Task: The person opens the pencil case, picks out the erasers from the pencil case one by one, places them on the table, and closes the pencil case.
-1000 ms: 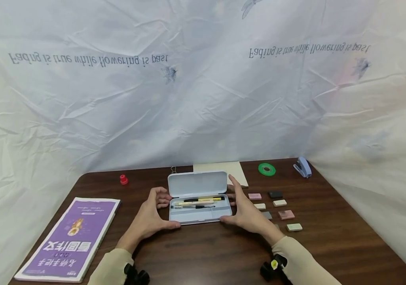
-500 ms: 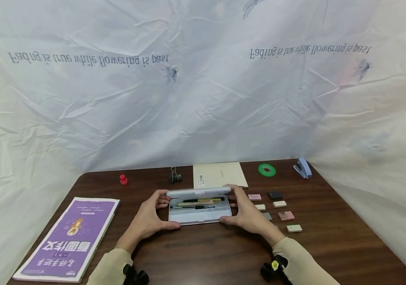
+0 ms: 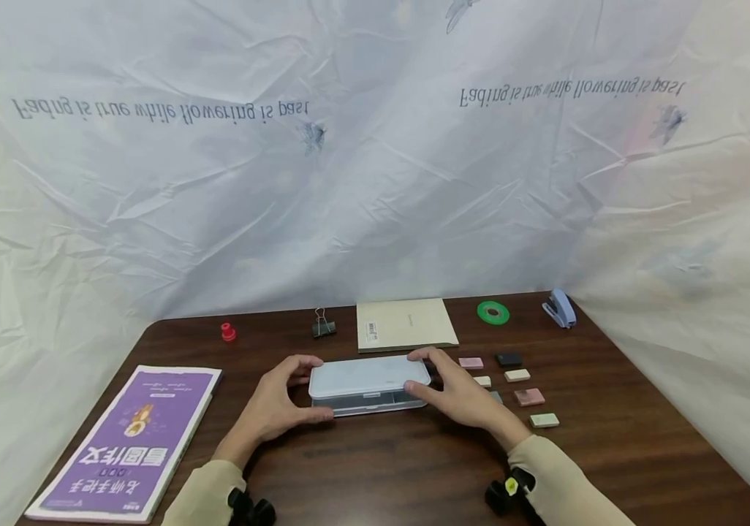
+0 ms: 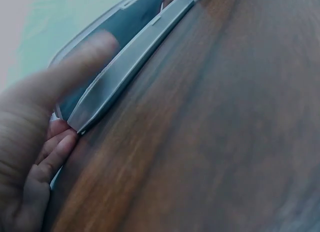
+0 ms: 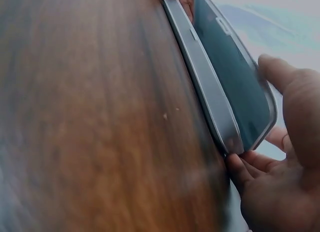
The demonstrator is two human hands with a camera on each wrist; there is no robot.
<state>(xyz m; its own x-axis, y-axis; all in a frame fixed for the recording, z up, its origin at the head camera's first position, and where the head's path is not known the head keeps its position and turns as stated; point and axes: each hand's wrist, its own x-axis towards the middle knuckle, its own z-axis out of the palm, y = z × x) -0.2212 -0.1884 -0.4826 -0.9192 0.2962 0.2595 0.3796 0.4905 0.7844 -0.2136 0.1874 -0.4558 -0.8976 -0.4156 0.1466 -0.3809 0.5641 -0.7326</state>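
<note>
A light grey pencil case lies on the table in the head view, its lid tilted down over the tray with a gap along the front. My left hand holds the left end, fingers behind the corner and thumb at the front one. At the right end, my right hand has its thumb on the lid's front edge and fingers at the back. Both wrist views show the tray's front wall beneath the raised lid. The pens inside are hidden now.
A purple book lies at left. Behind are a red stopper-like piece, a binder clip, a cream notebook, green tape and a blue stapler. Several erasers lie right of the case.
The pencil case lid has swung from upright down toward the front, covering the pens. My right thumb has shifted from the tray's front corner onto the lid; my left hand stays at its end.
</note>
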